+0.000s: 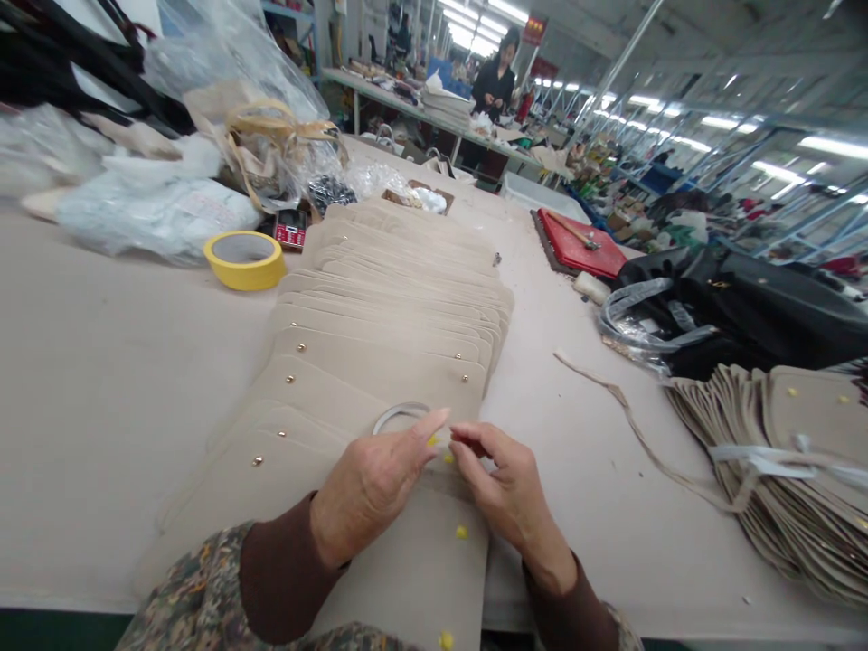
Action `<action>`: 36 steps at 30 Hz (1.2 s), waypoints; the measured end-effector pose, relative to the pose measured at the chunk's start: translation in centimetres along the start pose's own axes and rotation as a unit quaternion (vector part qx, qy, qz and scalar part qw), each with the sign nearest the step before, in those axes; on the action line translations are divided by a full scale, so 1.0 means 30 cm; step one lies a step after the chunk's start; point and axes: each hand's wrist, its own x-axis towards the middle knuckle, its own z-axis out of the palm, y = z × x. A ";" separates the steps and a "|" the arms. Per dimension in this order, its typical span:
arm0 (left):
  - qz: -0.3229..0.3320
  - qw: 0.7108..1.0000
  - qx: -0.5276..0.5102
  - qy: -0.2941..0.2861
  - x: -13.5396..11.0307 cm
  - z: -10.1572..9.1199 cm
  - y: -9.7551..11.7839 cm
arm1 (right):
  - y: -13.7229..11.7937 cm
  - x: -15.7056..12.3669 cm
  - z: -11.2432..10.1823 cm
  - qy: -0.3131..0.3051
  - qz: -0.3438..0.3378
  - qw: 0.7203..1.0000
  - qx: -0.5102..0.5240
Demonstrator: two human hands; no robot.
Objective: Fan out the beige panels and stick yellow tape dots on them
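A long overlapping row of beige leather pieces [400, 298] with small gold studs runs away from me across the table. My left hand [376, 479] rests on the nearest piece [413, 561], thumb stretched toward a small yellow dot [432, 440]. My right hand [505, 484] is beside it, fingers curled and pinched at the same spot; what they pinch is too small to name. More yellow dots [461, 532] lie on the nearest piece. A thin grey ring [397, 414] lies just beyond my fingers.
A yellow tape roll [245, 259] sits at the left by plastic bags [155, 212]. A tied bundle of beige pieces [779, 461] and a black bag [752, 307] lie at the right. A red pad with a hammer [580, 242] is further back. Another person [495, 81] works at a far table.
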 end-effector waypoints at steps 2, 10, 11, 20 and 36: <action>0.009 1.000 0.022 0.003 -0.002 0.001 0.007 | -0.014 0.004 0.009 0.008 -0.070 0.997 0.007; 0.038 0.999 0.036 -0.015 0.002 0.001 0.028 | -0.009 -0.001 0.042 0.018 -0.193 0.979 -0.068; 0.027 0.999 0.026 -0.026 0.003 -0.001 0.030 | -0.004 -0.006 0.048 0.032 -0.197 0.977 -0.078; 0.003 0.998 -0.003 -0.065 0.030 -0.012 0.038 | -0.034 -0.022 0.067 0.078 0.048 0.994 0.059; -0.060 0.968 0.106 -0.220 0.041 0.038 -0.012 | 0.124 0.059 0.000 -0.037 0.243 0.967 0.069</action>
